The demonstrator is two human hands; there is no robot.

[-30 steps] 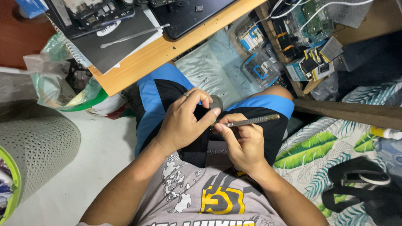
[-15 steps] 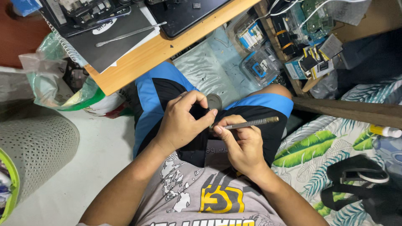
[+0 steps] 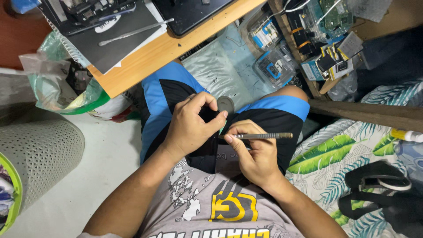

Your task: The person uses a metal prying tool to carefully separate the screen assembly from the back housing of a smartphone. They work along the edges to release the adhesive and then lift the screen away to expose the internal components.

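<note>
My left hand [image 3: 191,128] is closed around a small dark object with a round grey part [image 3: 226,105] showing past my fingertips, held over my lap. My right hand [image 3: 253,154] grips a thin metal tool [image 3: 263,136] like a pen, its handle pointing right and its tip at the small object between my two hands. Most of the object is hidden by my left fingers. I sit in blue and black shorts [image 3: 269,114] and a grey printed shirt.
A wooden desk edge [image 3: 163,55] lies ahead with a dark notebook [image 3: 114,39], a metal spudger [image 3: 134,31] and a dark device. Clear boxes of parts [image 3: 275,66] stand on the floor. A perforated grey bin [image 3: 37,154] is left; a leaf-print bedsheet [image 3: 339,154] right.
The view has shifted slightly. My hands stay together over my lap; the tool's tip has stayed at the object with only small finger movement.
</note>
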